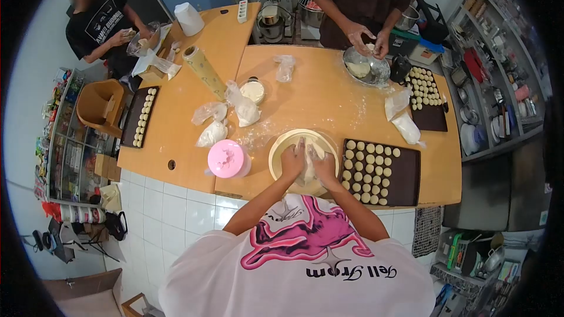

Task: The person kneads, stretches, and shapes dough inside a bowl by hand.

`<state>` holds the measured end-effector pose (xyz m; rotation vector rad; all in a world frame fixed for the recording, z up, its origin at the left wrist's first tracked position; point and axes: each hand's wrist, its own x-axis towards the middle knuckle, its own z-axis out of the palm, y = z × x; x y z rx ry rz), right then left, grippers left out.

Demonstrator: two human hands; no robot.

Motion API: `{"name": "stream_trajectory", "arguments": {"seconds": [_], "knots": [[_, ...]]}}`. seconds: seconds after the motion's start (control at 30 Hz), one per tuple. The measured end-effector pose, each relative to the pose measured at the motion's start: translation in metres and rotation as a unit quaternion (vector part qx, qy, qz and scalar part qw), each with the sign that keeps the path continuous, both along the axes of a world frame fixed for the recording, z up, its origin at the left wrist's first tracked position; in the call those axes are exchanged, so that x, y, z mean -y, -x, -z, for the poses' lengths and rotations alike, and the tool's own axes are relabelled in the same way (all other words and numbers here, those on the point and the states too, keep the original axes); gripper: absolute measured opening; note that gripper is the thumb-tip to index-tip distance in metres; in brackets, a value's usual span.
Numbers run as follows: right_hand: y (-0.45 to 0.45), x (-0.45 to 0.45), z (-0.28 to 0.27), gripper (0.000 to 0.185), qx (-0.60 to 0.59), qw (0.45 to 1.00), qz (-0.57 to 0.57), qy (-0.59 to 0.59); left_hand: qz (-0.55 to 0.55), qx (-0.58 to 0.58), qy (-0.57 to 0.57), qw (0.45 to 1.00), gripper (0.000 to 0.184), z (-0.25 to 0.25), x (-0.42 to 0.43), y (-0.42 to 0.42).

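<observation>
A wide cream-coloured bowl [275, 151] stands at the front edge of the table, straight in front of me. Down inside it, my left hand [292, 161] and my right hand [322, 166] press a pale, floury dough [307, 170] between them from either side. The fingers of both hands are dusted white and point away from me, closed against the dough; some fingertips are hard to make out. Close to the bowl's left is a pink-lidded container [228, 158]. On its right lies a dark tray [405, 176] with rows of small round dough balls [367, 171].
Plastic bags of white powder [212, 134], a cling-film roll [204, 73] and a white tub [252, 91] stand left. Across the table, a co-worker's hands [369, 40] shape dough over a metal bowl [380, 71]. Another person [106, 23] works far left. More ball-filled trays [429, 118] lie right and left.
</observation>
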<state>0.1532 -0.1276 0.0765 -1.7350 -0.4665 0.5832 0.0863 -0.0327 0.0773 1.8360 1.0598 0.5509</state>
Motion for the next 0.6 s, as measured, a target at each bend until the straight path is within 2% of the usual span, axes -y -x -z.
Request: {"name": "stream_trajectory", "arguments": {"seconds": [0.07,0.17,0.27,0.37,0.57,0.6], "knots": [[0.002,0.002,-0.006,0.032,0.009,1.0,0.023,-0.004,-0.001,-0.006,-0.015,1.0,0.049,-0.007,0.001,-0.001],[-0.001,0.002,0.006,0.032,0.111,0.991,0.034,-0.061,-0.03,0.003,-0.072,0.997,0.046,0.003,-0.007,-0.005],[-0.007,0.011,-0.013,0.035,0.044,0.999,0.008,0.002,-0.063,0.014,-0.089,0.994,0.044,0.008,-0.013,-0.005],[-0.011,0.018,-0.012,0.038,0.072,0.996,0.015,0.042,-0.086,0.018,-0.11,0.99,0.045,0.017,-0.019,-0.004],[-0.019,0.023,0.006,0.034,-0.038,0.999,0.009,-0.003,-0.101,0.0,-0.064,0.993,0.049,0.028,-0.028,0.003],[-0.02,0.022,0.01,0.038,-0.008,1.0,0.001,-0.008,-0.097,-0.005,-0.054,0.994,0.05,0.029,-0.031,0.005]]}}
